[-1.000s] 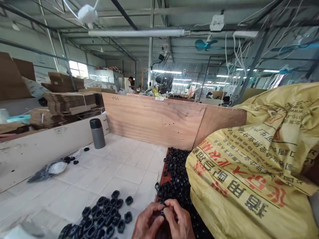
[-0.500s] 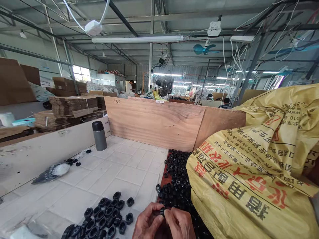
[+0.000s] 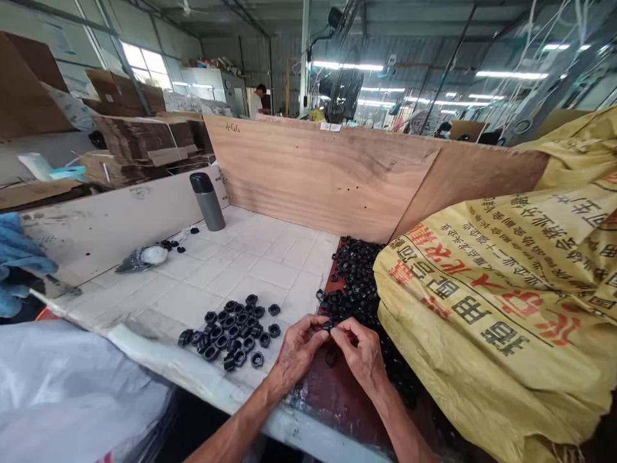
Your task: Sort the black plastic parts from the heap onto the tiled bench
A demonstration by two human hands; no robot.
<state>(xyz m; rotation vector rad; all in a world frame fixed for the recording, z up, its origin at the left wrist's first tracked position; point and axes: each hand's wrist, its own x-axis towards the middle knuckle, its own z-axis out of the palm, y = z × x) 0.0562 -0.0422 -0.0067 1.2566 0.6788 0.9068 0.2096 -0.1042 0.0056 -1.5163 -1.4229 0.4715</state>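
Note:
Between the fingertips of both hands is a small black plastic part (image 3: 328, 326), mostly covered by the fingers. My left hand (image 3: 303, 344) pinches it from the left, and my right hand (image 3: 357, 347) pinches it from the right. Both hands are over the dark red strip (image 3: 332, 399) of the table's near edge. Left of them, a loose group of black ring-shaped plastic parts (image 3: 234, 329) lies on the white tiled surface (image 3: 270, 263). Just beyond my hands, many similar small black parts (image 3: 357, 276) are heaped on the red strip.
A yellow printed sack (image 3: 501, 302) bulges along the right side. Wooden boards (image 3: 318, 173) wall the far edge. A grey bottle (image 3: 209, 202) stands at the back left, with a dark plastic bag (image 3: 142, 257) nearer. Flattened cardboard (image 3: 137, 138) is stacked beyond; a person (image 3: 257, 101) stands far back.
The camera has tipped downward, so my forearms and the table's front edge now show. Both hands still meet at the small black part.

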